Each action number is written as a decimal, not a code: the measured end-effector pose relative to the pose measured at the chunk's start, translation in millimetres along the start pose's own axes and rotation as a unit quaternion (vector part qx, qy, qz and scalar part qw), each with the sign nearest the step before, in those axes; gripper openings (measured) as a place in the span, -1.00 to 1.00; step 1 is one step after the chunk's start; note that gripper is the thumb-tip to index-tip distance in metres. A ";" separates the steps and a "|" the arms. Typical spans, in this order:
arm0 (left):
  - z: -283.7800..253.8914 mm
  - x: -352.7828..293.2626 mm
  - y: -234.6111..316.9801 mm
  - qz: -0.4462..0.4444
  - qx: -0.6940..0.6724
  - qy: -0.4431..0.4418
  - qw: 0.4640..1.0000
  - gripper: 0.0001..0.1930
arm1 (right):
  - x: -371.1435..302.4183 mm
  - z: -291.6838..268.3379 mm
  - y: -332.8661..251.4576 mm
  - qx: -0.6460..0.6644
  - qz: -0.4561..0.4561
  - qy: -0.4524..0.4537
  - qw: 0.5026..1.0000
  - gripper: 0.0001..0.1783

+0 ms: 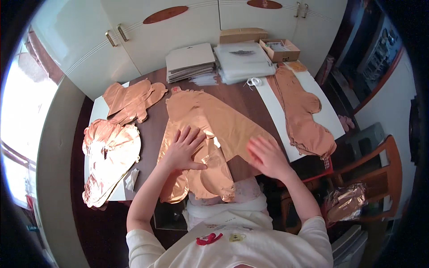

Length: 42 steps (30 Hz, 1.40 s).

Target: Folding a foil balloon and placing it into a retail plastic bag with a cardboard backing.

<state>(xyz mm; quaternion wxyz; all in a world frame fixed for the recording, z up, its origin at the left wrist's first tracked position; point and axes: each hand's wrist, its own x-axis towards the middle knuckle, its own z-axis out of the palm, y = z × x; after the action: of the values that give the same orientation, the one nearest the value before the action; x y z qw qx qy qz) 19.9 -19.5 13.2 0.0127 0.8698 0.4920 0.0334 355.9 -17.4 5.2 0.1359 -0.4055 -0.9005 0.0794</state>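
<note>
Copper foil piece (219, 118): is lying flat and creased at the middle of the brown tabletop (153, 117), its lower end reaching the near edge, in front of the person's body
Left grip (184, 149): is resting palm down on the foil piece, fingers spread and open, closing on nothing
Right grip (267, 156): is hovering or resting at the foil piece's right edge, blurred, fingers extended and open; whether it is touching the foil, I cannot tell
Left side: a folded copper foil shape (134, 100) is lying toward the back, and a shinier foil shape (117, 151) is catching bright light nearer the person, a white scrap (131, 179) sitting just beside it
Right side: a long, wavy-edged foil shape (300, 111) is lying along a white panel (330, 114)
Back of the tabletop: a stack of pale cards (190, 60) is standing beside a stack of clear plastic sheets (246, 64), with an open cardboard box (282, 56) sitting to the right and a white cord (254, 82) lying coiled in front
Chair (391, 174): is standing at the right, a shiny copper packet (347, 203) resting on its seat
</note>
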 end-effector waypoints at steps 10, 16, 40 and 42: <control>-0.7 8.5 4.4 -0.008 -0.033 -0.026 0.999 0.15 | -7.0 -9.8 12.2 0.104 0.227 0.102 0.963 -0.31; 0.9 13.5 4.9 -0.004 -0.029 -0.026 0.999 0.14 | 1.6 -29.6 -9.1 0.244 0.204 0.165 0.934 -0.41; -10.0 52.7 12.3 -0.208 -0.373 0.036 0.904 -0.34 | 45.3 28.2 -129.6 0.152 -0.060 0.117 0.979 -0.57; 1.5 50.1 1.5 -0.189 -0.366 0.055 0.910 -0.35 | 46.1 22.7 -130.0 0.170 -0.059 0.119 0.976 -0.56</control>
<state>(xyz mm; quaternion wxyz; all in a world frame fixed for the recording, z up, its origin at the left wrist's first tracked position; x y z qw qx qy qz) 47.0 22.7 14.1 0.3092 0.6919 0.6002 0.2558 227.6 -69.1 24.8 0.3132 -0.3291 -0.8736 0.1744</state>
